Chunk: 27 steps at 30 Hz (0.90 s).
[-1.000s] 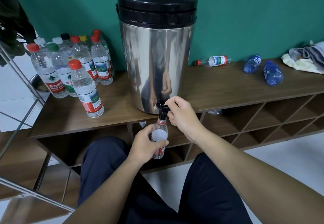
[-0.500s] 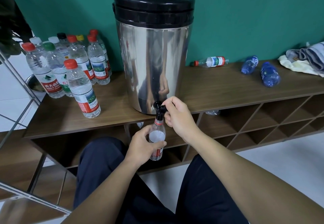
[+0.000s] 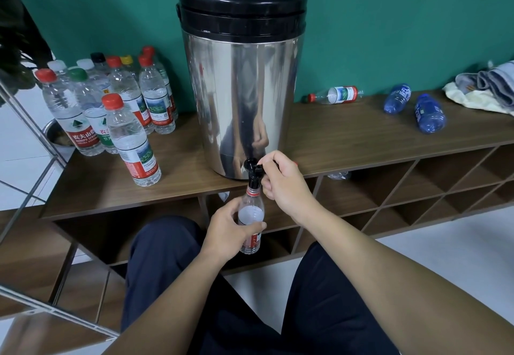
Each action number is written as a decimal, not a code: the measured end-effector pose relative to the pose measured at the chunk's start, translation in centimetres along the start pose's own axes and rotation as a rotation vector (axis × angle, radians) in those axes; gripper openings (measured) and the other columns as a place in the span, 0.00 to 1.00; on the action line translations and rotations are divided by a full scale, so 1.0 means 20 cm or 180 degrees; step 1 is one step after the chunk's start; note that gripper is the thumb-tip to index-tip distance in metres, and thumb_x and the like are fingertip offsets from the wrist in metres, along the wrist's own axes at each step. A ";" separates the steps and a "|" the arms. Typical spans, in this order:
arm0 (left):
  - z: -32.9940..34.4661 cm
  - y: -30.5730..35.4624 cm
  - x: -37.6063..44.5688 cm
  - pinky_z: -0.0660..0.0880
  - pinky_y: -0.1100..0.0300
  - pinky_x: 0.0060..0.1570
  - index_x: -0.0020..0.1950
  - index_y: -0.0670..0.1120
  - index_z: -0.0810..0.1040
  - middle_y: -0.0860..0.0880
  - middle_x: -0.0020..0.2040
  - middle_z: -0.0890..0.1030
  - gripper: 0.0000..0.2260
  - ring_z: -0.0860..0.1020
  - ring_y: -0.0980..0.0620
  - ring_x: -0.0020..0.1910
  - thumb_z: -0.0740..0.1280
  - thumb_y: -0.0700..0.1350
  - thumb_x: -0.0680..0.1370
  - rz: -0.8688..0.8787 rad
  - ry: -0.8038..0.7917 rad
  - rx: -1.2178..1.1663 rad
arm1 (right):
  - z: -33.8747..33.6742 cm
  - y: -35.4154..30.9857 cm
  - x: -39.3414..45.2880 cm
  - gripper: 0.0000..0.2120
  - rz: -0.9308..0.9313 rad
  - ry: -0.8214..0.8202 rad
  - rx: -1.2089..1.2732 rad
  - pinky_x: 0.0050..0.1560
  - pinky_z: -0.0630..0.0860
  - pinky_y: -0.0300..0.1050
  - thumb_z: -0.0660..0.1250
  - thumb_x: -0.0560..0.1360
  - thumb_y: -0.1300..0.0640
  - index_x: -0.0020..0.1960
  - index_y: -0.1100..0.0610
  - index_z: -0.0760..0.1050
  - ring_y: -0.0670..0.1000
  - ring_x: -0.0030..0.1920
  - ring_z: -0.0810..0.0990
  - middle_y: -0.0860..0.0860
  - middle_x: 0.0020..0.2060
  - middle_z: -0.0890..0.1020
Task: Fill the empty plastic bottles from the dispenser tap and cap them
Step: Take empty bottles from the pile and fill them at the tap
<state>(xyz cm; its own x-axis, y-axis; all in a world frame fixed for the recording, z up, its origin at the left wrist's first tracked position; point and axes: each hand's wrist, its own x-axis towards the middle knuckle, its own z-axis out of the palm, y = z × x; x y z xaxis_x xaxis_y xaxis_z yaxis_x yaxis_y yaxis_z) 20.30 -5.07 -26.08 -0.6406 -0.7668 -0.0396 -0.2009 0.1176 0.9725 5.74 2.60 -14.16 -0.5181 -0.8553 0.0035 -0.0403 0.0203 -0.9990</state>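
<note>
Only the head view is given. A clear plastic bottle (image 3: 251, 222) is held upright under the black tap (image 3: 252, 169) of the steel dispenser (image 3: 241, 98), which stands at the front edge of the wooden counter (image 3: 347, 135). The bottle is gripped around its body by the left hand (image 3: 232, 232), fingers and thumb curled round it, below the counter's front edge. Its long axis is seen to run vertically, the open neck sitting directly beneath the spout and apparently touching it. The tap lever is pinched by the right hand (image 3: 283, 185), fingers curled over it, just above and to the right of the bottle's neck.

The filling step is judged to be under way (the water level cannot be read with certainty through the label). The coming move turns on the neck being kept in line under the spout: the bottle lies straight below the right hand, so the lever can be released without the bottle being shifted.

A group of capped bottles (image 3: 111, 110) is stood at the counter's left end. Toward the right end, a clear bottle (image 3: 336, 95) and two blue bottles (image 3: 414, 107) are laid on their sides, with cloths (image 3: 484, 87) at the far right edge.
</note>
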 end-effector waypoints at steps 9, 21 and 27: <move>0.01 0.00 -0.01 0.77 0.64 0.59 0.66 0.57 0.85 0.58 0.59 0.89 0.26 0.85 0.59 0.61 0.87 0.43 0.71 0.0022 0.0044 -0.0083 | 0.00 0.00 0.00 0.11 -0.0013 0.0008 -0.0052 0.29 0.60 0.41 0.60 0.90 0.56 0.55 0.63 0.74 0.48 0.29 0.63 0.51 0.30 0.66; 0.00 -0.01 -0.01 0.82 0.51 0.65 0.66 0.58 0.85 0.58 0.58 0.89 0.26 0.86 0.56 0.61 0.88 0.45 0.71 -0.0022 0.0097 -0.0006 | 0.01 -0.01 -0.01 0.11 -0.0053 0.0018 -0.0040 0.30 0.59 0.46 0.59 0.90 0.57 0.52 0.59 0.73 0.49 0.30 0.62 0.48 0.28 0.66; 0.00 0.00 -0.01 0.83 0.49 0.66 0.67 0.59 0.85 0.59 0.58 0.88 0.27 0.85 0.58 0.60 0.88 0.46 0.71 -0.0021 0.0191 0.0038 | 0.00 -0.01 -0.02 0.12 -0.0041 0.0017 -0.0068 0.29 0.60 0.42 0.59 0.91 0.56 0.55 0.65 0.73 0.48 0.29 0.63 0.48 0.28 0.67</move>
<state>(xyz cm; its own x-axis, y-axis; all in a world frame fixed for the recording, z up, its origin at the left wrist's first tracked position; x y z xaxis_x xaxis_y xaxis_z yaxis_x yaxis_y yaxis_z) 20.43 -4.84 -26.13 -0.5938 -0.8040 -0.0318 -0.2141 0.1198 0.9694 5.98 2.83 -13.97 -0.5219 -0.8529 0.0168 -0.0654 0.0204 -0.9977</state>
